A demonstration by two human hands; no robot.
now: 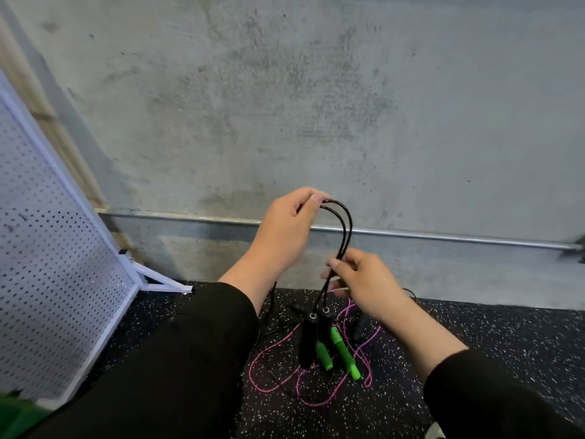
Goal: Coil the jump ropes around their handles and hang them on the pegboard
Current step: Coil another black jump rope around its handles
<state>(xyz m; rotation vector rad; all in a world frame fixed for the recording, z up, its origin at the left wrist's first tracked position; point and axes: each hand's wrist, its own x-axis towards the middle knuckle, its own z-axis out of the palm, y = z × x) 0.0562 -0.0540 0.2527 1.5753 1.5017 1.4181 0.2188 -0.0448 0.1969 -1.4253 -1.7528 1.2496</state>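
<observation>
Two black cylindrical jump-rope handles (315, 335) hang side by side below the right hand (364, 285), dangling above the floor on their thin black cord (343, 229). The left hand (286, 226) pinches the top of the doubled cord loop between thumb and fingertips; the right hand's fingers (335, 264) pinch both strands lower down, just above the handles.

The loop is held only by a light pinch, so I judge it could slip out of the left fingers and spring open, undoing the fold before any coil goes around the handles. The hanging handles may also swing and twist the two strands together.

Directly below the fingers, a pink braided rope with bright green plastic handles (343, 354) lies tangled on the black speckled rubber floor (474, 343); the black rope's slack trails through those pink loops, so pulling it up could snag or drag the second rope. The white perforated metal pegboard (57, 264) stands well to the left of the left fingers, leaning near the grey concrete wall (285, 106).
</observation>
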